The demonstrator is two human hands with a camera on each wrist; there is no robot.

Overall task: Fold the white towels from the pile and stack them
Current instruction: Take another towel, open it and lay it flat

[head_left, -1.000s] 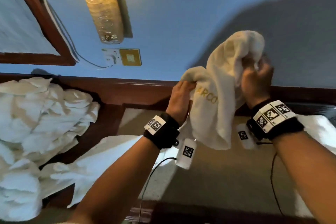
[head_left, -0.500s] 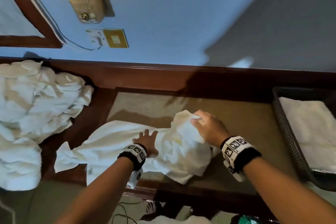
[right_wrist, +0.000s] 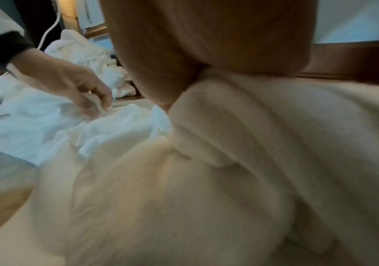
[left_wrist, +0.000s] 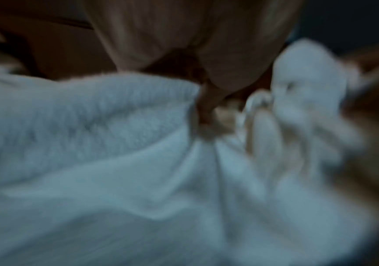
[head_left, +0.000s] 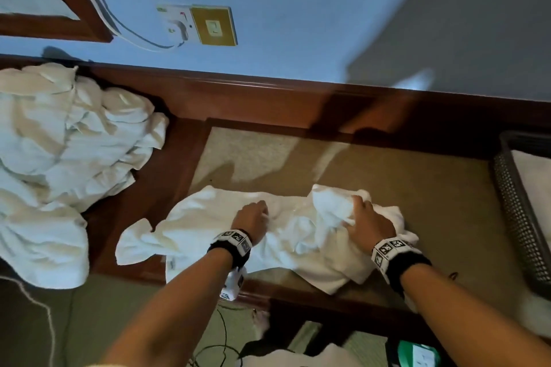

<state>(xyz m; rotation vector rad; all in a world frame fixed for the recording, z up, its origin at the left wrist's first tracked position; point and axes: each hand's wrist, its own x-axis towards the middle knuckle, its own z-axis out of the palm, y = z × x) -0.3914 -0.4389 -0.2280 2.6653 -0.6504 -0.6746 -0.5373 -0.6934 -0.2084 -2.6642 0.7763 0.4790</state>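
A crumpled white towel (head_left: pixel 301 235) lies on the beige table top (head_left: pixel 432 202), partly over another white towel (head_left: pixel 190 226) stretching to the left. My left hand (head_left: pixel 253 219) has curled fingers that pinch a fold near the towel's middle; the left wrist view, blurred, shows the pinch on the towel (left_wrist: pixel 93 144). My right hand (head_left: pixel 366 220) grips a bunched fold at the towel's right end, and the towel (right_wrist: pixel 229 180) fills the right wrist view. A pile of unfolded white towels (head_left: pixel 59 152) sits at the far left.
A dark mesh basket (head_left: pixel 518 217) with a folded white towel (head_left: pixel 533 182) inside stands at the right edge. A dark wooden rail (head_left: pixel 298 101) runs along the blue wall behind. Cables (head_left: pixel 220 337) and a green item (head_left: pixel 417 354) lie below the table's front edge.
The towel was held up in the air by both hands; it has come down onto the table. My hands now grip it there, the left hand's fingers having curled into a pinch.
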